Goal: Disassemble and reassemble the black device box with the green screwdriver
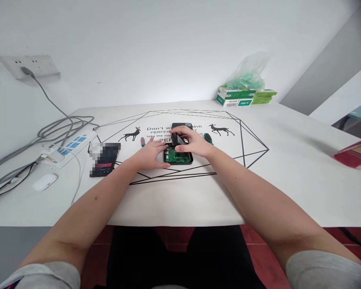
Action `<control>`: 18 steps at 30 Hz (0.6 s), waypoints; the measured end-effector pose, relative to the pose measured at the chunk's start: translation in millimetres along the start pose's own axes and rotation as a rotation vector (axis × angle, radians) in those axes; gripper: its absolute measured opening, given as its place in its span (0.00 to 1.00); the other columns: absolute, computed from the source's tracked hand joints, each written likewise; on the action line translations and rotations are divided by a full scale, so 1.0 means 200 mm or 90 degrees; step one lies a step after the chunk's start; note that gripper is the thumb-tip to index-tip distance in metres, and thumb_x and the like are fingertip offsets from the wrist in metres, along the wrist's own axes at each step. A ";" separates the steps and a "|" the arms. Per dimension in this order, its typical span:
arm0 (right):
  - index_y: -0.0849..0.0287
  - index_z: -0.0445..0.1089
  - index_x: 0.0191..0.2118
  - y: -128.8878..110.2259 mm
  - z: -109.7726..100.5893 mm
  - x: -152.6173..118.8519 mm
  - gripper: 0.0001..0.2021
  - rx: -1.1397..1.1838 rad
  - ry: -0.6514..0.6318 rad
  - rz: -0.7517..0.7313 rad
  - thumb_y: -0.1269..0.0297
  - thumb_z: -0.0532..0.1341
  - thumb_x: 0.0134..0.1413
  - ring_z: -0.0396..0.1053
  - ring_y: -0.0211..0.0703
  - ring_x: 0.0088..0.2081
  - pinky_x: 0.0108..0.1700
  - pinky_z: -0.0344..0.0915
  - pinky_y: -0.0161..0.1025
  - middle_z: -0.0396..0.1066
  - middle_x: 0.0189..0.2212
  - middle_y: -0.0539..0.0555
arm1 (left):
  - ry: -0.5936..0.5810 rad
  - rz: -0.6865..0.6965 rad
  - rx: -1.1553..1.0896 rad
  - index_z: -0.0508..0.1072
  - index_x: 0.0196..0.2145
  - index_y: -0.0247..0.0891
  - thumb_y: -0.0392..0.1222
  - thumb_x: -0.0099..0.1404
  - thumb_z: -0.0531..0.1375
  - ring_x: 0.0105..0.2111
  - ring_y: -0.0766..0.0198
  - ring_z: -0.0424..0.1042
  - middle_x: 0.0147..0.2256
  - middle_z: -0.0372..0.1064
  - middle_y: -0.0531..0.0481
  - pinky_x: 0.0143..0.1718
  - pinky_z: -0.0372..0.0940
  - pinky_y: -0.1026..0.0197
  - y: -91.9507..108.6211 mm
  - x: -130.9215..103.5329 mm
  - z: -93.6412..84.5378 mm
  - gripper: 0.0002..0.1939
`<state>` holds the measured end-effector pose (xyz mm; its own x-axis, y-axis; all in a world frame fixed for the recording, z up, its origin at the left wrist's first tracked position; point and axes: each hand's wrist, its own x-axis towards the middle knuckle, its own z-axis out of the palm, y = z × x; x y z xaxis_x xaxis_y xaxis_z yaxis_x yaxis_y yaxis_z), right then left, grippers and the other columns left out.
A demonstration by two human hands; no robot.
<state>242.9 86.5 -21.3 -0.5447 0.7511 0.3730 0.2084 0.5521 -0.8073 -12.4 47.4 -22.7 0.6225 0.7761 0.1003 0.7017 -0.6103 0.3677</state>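
An opened black electronic device (186, 162) lies on the table in front of me, its green circuit board (172, 155) facing up. My left hand (151, 155) holds its left end, thumb at the near edge and a finger at the far edge, other fingers spread. Tilted above the board is a small black rectangular part (177, 139), pinched between the thumb and fingers of my right hand (195, 143). Whether that part touches the board I cannot tell. Behind, partly covered by my right hand, lies a flat black cover (181, 125).
A screwdriver handle (142, 141) lies left of the device, a green-and-black tool (208, 139) right. Further left are a phone (108, 160), power strip (69, 150), cables and white earbud case (45, 182). Green boxes (236, 96) stand at the back; a red package (356, 153) sits right.
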 end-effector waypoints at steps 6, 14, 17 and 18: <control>0.50 0.68 0.55 -0.10 -0.02 -0.02 0.37 0.159 -0.018 0.002 0.42 0.78 0.41 0.68 0.58 0.61 0.63 0.67 0.54 0.67 0.61 0.57 | 0.038 -0.056 0.014 0.77 0.62 0.39 0.62 0.62 0.69 0.73 0.31 0.57 0.66 0.70 0.34 0.78 0.34 0.34 -0.07 0.00 0.00 0.36; 0.51 0.59 0.40 -0.23 -0.05 -0.07 0.28 0.001 -0.213 0.067 0.53 0.77 0.39 0.68 0.53 0.52 0.54 0.68 0.49 0.68 0.53 0.54 | 0.036 -0.058 -0.027 0.73 0.66 0.38 0.61 0.63 0.69 0.76 0.31 0.50 0.72 0.62 0.31 0.78 0.34 0.33 -0.18 -0.02 -0.02 0.40; 0.52 0.62 0.40 -0.32 -0.08 -0.09 0.27 -0.189 -0.300 0.129 0.54 0.76 0.37 0.67 0.52 0.47 0.49 0.69 0.47 0.66 0.48 0.53 | 0.003 -0.056 0.014 0.67 0.72 0.33 0.65 0.67 0.64 0.78 0.32 0.46 0.75 0.56 0.29 0.79 0.35 0.34 -0.19 -0.03 -0.02 0.45; 0.52 0.63 0.41 -0.35 -0.08 -0.10 0.27 -0.231 -0.329 0.151 0.53 0.76 0.37 0.66 0.51 0.45 0.47 0.69 0.46 0.65 0.47 0.52 | -0.011 -0.059 0.034 0.64 0.73 0.32 0.66 0.68 0.62 0.78 0.33 0.45 0.76 0.53 0.30 0.79 0.36 0.34 -0.19 -0.03 -0.02 0.47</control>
<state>252.4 39.3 36.1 -0.7505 0.6469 -0.1353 0.5811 0.5483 -0.6015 -44.7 66.8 -34.3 0.5590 0.8275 0.0526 0.7741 -0.5436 0.3246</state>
